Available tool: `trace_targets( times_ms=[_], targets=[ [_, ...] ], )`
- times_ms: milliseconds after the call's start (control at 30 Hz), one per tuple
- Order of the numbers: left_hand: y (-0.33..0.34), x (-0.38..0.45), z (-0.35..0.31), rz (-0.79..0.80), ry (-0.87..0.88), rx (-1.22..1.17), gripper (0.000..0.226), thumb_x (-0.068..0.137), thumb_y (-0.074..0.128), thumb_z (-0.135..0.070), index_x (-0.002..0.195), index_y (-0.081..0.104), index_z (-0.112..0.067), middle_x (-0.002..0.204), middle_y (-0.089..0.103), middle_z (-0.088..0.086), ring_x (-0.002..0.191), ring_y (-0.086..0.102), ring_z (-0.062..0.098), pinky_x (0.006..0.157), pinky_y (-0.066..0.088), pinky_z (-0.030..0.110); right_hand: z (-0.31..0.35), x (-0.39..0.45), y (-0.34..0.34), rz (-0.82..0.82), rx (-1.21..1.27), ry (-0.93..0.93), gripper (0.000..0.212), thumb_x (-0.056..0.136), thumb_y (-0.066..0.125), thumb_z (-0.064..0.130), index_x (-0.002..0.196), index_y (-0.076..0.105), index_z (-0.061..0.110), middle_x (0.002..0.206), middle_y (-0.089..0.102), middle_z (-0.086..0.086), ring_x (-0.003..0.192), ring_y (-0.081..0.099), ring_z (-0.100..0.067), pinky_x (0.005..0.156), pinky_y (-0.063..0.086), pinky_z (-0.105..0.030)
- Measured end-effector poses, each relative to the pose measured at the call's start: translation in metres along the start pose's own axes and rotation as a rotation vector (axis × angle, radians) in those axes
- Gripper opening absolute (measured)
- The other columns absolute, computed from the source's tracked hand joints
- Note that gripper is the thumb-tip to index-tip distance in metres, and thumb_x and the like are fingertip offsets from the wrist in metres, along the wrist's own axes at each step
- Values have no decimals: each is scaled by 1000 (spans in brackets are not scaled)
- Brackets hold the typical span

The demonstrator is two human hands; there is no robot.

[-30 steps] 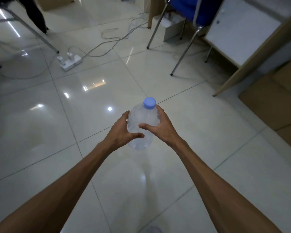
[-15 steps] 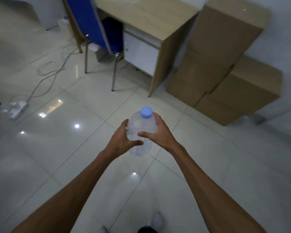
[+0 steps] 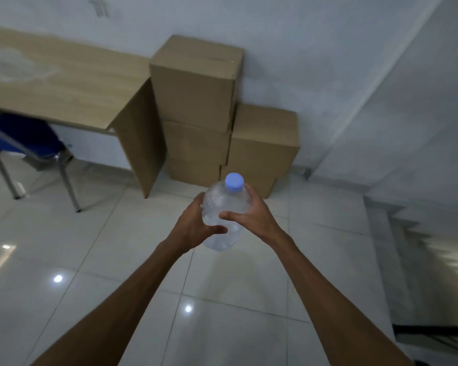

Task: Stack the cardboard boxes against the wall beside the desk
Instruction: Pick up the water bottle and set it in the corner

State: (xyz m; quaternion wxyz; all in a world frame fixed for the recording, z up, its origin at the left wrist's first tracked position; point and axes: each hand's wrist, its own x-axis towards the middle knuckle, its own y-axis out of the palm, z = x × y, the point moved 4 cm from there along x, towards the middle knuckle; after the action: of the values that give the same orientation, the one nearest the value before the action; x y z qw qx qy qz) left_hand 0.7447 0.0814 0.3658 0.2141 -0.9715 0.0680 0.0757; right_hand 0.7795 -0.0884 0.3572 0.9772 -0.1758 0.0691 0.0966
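Note:
Both my hands hold a large clear plastic bottle (image 3: 224, 215) with a blue cap out in front of me, above the floor. My left hand (image 3: 193, 228) grips its left side with the thumb across the front; my right hand (image 3: 251, 216) grips its right side. Beyond the bottle, brown cardboard boxes stand against the white wall beside the wooden desk (image 3: 64, 83). The left stack (image 3: 196, 101) is three boxes high and touches the desk's side panel. A lower stack (image 3: 262, 138) stands to its right; the bottle hides its bottom edge.
A blue chair (image 3: 24, 138) with metal legs is tucked under the desk at the left. Glossy white floor tiles (image 3: 117, 260) stretch between me and the boxes. At the right, a stairwell (image 3: 421, 247) drops away behind a white wall.
The view has swung right and closer to the boxes, so the stacks and wall fill the centre. The power strip and cables have left view. Both hands keep the same hold on the bottle.

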Motion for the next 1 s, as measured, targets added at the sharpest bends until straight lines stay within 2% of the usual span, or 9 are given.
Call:
trace_targets(
  times_ms=[67,167,300,400,500,600,700,833,1000],
  targets=[
    [19,26,-31,31,44,9,69,68,86,-16,116,42,-40,109,55,-22,100,55,2,82,45,20,1,13,-37,-45,11,13,99,51,91,50,138,44,36,134,56,14,122,54,-6,102,49,-38],
    [44,65,-65,89,96,28,66,68,85,-13,105,41,-47,100,54,-28,91,55,-8,73,43,14,0,32,-87,-104,0,27,104,49,91,52,140,43,34,136,54,12,124,53,-7,103,48,-38],
    [74,118,-109,160,128,38,74,65,87,-17,123,45,-32,111,57,-13,99,58,7,78,46,19,3,58,-149,-180,1,61,97,52,92,46,136,47,31,130,58,11,118,56,-6,99,49,-31],
    [96,161,-136,215,147,19,70,67,85,-8,120,43,-27,109,55,-9,101,57,12,78,45,21,3,84,-191,-230,7,84,86,57,94,34,131,51,30,124,61,11,113,58,-3,93,48,-24],
    [119,209,-158,256,160,25,66,66,85,-6,108,42,-33,97,55,-19,90,59,2,76,46,19,-2,114,-230,-271,-12,106,73,60,93,25,122,55,31,113,64,14,98,60,9,80,46,-12],
    [140,252,-178,309,206,38,69,64,84,-1,110,47,-36,100,57,-21,88,56,-15,73,43,10,-8,144,-266,-286,-14,142,68,61,93,20,116,55,31,105,63,20,84,58,19,69,43,-4],
    [159,293,-187,359,204,26,72,62,85,-3,119,51,-31,112,62,-9,99,59,-5,81,46,14,-13,173,-294,-291,-24,155,72,62,93,20,118,51,33,106,61,22,87,58,17,67,42,-1],
    [184,344,-198,381,184,61,73,62,85,-4,122,50,-28,112,61,-13,101,60,-3,79,45,9,-29,209,-330,-316,-14,181,72,62,93,22,120,51,28,110,61,16,97,59,5,72,45,-5],
    [223,398,-215,378,191,63,70,68,80,4,116,40,-26,99,49,-19,86,51,-10,67,40,-1,-62,255,-374,-322,-13,194,101,46,91,51,134,47,27,129,56,3,115,58,-11,96,51,-31]
  ],
)
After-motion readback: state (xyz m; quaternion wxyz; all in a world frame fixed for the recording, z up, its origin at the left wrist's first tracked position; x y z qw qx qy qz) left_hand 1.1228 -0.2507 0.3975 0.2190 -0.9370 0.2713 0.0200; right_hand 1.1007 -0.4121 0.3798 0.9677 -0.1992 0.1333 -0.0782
